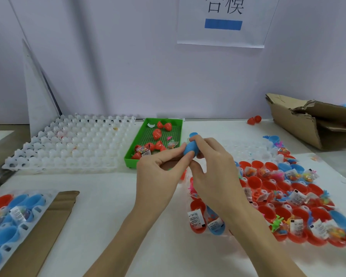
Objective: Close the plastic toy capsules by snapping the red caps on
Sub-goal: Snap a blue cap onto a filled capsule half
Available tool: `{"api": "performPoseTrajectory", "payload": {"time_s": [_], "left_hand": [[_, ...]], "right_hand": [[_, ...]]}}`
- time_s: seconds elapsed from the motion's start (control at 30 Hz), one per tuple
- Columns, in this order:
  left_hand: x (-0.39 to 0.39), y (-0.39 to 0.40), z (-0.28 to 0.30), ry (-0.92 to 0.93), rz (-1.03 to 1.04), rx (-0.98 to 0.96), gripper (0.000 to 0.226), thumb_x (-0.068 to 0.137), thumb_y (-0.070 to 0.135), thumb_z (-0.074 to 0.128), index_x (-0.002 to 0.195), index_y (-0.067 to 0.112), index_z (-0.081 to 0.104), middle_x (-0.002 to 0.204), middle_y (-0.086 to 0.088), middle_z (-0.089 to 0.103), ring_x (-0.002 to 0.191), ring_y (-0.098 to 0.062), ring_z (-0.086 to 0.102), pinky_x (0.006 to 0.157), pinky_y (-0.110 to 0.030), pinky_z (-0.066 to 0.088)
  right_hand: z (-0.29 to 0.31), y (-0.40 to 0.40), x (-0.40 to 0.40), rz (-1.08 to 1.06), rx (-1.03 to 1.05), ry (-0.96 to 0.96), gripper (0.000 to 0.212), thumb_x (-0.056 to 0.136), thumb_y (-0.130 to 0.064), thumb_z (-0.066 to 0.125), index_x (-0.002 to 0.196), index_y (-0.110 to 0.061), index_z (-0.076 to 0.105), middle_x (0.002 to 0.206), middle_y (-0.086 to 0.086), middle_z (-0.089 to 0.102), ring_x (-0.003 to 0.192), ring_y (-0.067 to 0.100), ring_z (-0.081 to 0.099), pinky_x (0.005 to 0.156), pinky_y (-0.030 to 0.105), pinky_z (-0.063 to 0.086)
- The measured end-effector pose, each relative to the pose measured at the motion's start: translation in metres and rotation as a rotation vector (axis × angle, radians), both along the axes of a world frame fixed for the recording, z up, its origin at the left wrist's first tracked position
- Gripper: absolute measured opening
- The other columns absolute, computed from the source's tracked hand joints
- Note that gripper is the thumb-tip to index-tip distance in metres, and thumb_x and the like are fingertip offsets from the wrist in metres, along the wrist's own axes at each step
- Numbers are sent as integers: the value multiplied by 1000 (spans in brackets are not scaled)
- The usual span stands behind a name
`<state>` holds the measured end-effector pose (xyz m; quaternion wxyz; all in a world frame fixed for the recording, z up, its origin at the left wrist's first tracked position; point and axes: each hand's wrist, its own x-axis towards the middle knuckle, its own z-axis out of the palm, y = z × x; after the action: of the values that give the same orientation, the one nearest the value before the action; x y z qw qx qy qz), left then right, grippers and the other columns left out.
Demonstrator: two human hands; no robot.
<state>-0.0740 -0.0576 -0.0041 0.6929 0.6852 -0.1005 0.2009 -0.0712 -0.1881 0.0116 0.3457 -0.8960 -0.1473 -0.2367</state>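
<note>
both hands pinch one blue capsule (190,149) above the table: left hand (158,172) fingertips at its 7 o'clock end, right hand (210,166) curled over the 1 o'clock end. long axis runs 7 to 1. no red cap visible on it. wall sign (222,21) reads "合模"; packet labels illegible.

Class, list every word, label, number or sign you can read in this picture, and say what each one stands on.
"合模", tops cut off by the frame edge: on the white paper sign on the wall, above a blue bar with no text.
White printed labels on the small toy packets in the open capsule halves: print and barcodes, too small to read.
Nothing else readable.
</note>
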Motion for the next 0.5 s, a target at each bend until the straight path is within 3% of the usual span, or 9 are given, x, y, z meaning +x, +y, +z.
{"api": "performPoseTrajectory", "payload": {"time_s": [0.17,0.33,0.5], "left_hand": [[4,2,0,29,-42,-28,30,89,5,79,117,15,79,99,12,81,93,-6,77,79,-12,57],[6,4,-1,18,-59,-32,28,89,6,80,115,17,80,101,9,81,99,-8,77,84,-14,57],[5,3,0,14,-70,-61,28,89,6,80,116,14,80,101,8,81,99,-8,77,85,-13,57]], "right_hand": [[-3,5,1,-22,23,8,55,98,-15,64,150,-13,46,134,2,54,118,16,55,101,26,47],[-3,4,3,-70,40,-27,50,96,-15,69,144,-15,55,128,1,61,112,15,59,100,27,50],[-1,5,2,-75,22,-69,40,93,-12,72,132,-12,64,110,-2,65,94,9,56,85,13,43]]}}
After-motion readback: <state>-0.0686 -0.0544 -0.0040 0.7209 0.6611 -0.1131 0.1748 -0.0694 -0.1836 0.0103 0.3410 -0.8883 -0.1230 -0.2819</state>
